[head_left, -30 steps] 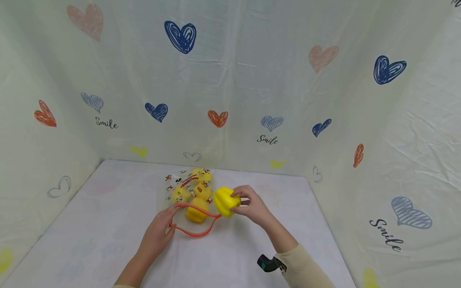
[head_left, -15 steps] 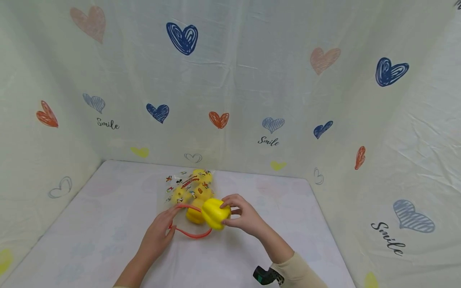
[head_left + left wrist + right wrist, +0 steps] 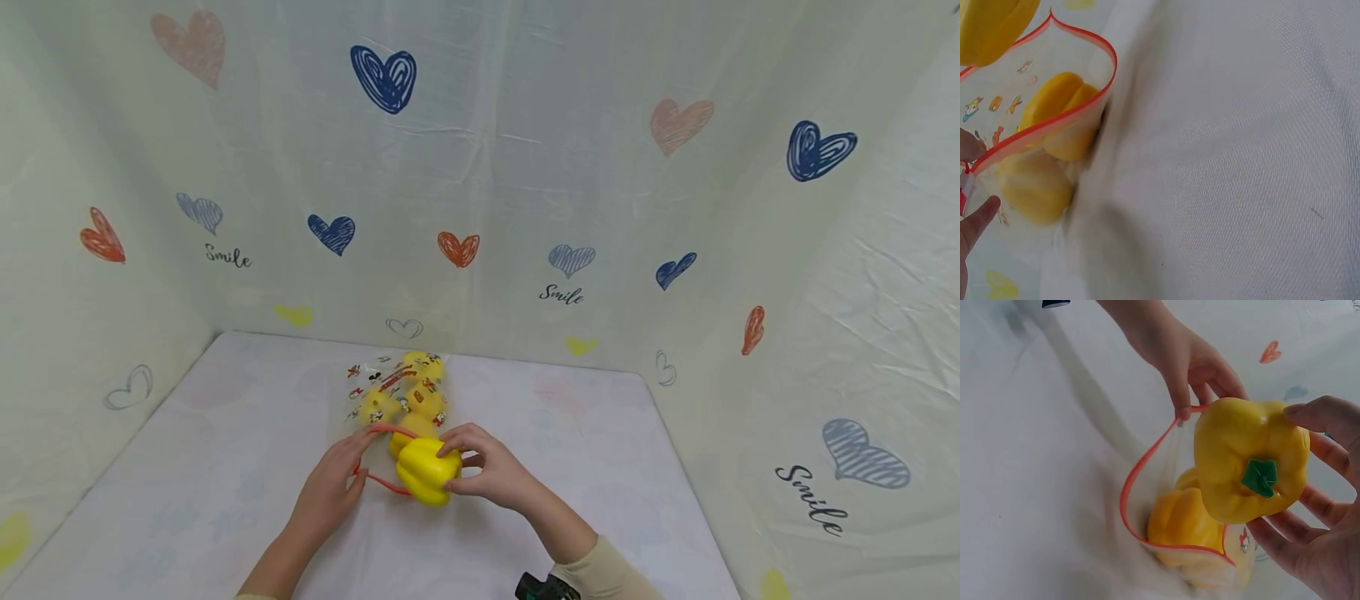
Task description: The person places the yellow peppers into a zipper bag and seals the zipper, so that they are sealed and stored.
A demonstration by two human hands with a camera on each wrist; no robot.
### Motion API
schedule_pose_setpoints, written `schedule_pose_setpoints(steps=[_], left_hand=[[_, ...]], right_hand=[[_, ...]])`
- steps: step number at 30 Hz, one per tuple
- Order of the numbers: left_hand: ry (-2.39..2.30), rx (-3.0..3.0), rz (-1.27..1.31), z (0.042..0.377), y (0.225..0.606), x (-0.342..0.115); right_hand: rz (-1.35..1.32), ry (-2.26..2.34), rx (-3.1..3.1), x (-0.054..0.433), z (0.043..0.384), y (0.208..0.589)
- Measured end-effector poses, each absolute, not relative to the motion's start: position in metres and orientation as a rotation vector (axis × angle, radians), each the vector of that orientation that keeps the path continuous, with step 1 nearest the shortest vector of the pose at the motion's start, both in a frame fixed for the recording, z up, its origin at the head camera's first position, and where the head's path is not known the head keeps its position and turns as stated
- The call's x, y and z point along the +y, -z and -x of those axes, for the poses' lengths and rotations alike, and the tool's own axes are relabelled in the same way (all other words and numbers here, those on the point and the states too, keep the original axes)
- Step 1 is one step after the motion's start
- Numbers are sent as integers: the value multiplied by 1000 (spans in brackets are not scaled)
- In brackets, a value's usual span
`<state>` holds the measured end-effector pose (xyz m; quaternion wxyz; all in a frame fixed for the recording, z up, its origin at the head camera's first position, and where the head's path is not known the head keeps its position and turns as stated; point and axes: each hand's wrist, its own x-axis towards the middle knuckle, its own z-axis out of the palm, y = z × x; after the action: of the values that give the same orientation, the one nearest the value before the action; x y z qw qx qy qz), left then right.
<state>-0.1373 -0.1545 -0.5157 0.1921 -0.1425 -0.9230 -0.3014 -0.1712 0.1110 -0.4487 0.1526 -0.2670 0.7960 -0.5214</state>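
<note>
My right hand grips a yellow bell pepper with a green stem, held over the mouth of a clear printed zip bag. Fingers and thumb spread round the pepper's sides in the right wrist view. The left hand pinches one end of the bag's red rim, and the mouth gapes wide. Inside the bag lie several yellow peppers, seen partly through its cartoon-printed film. From the head, the held pepper covers the right part of the red rim.
The bag lies on a table with a white cloth. Behind and at both sides hangs a pale curtain printed with hearts. A black device is strapped at the right wrist, by a beige sleeve.
My right hand has carried the pepper leftward and nearer to me, from beside the bag to over its mouth. The left hand has kept its place on the rim.
</note>
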Motion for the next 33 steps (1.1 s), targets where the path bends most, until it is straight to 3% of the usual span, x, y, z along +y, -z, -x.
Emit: schedule_pose_setpoints(steps=[25,33], left_hand=[[846,-2608,412,140,513,-154],[858,-2603,430,140,514,-155]], right_hand=[[621,1617,2235,80,165,482],[608,1593,2254,71,158,475]])
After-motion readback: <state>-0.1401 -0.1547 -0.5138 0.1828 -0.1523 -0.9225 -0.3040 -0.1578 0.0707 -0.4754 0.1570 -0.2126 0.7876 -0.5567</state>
